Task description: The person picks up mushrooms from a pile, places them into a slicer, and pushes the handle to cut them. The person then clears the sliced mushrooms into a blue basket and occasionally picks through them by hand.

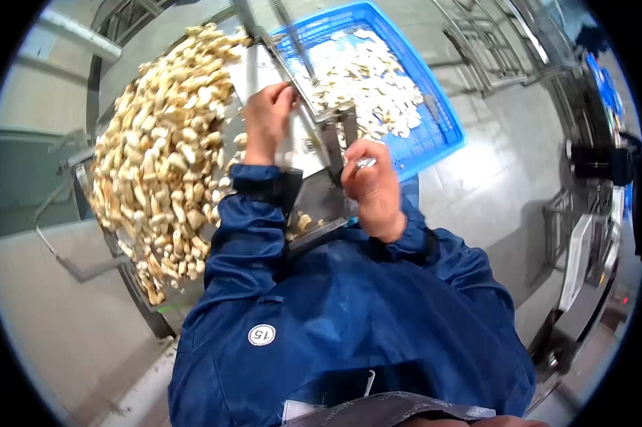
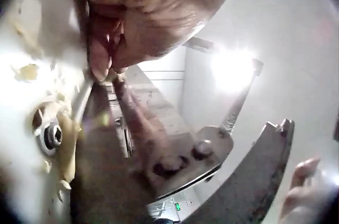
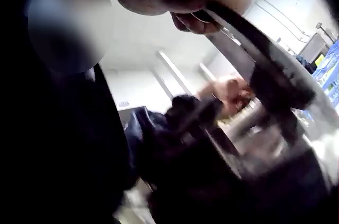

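My right hand grips the metal handle of a lever cutter, fingers wrapped round it. In the right wrist view the cutter's dark lever slopes down from that hand. My left hand is at the cutter's edge over a white board. In the left wrist view its fingers pinch a small pale mushroom piece, mostly hidden, right beside the cutter's bracket. A large pile of whole mushrooms lies left of this hand. Sliced mushrooms are beyond the cutter.
The slices lie in a blue plastic basket along the cutter's far side. Mushroom scraps cling round a bolt on the white board. A metal tray with a few bits sits close to my body. Metal racks stand farther right.
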`<action>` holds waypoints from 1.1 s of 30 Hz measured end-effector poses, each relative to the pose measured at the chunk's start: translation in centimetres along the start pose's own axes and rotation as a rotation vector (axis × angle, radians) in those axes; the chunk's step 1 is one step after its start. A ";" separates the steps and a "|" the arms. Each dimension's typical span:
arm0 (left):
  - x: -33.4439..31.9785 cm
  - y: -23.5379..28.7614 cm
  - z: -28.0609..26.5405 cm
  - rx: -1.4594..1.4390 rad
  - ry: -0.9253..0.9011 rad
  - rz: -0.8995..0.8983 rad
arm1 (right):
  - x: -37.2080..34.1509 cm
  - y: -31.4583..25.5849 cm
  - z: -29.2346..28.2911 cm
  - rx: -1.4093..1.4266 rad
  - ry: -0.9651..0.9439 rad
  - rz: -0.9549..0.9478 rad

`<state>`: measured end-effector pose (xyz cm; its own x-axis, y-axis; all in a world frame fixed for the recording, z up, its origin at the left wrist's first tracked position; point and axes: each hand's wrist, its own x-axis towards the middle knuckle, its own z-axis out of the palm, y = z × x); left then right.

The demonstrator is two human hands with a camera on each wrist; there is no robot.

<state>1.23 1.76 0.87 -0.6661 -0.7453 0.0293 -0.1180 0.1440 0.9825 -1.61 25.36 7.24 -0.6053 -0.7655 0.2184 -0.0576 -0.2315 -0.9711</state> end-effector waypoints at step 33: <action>-26.7 0.3 -14.4 0.951 0.108 0.168 | 10.7 23.0 -5.0 -1.301 -0.410 -0.152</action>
<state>29.59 12.33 3.06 -0.6629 -0.7161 0.2186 -0.6052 0.6844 0.4066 -13.35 14.85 -13.20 -0.2633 -0.9571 0.1209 -0.9354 0.2226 -0.2746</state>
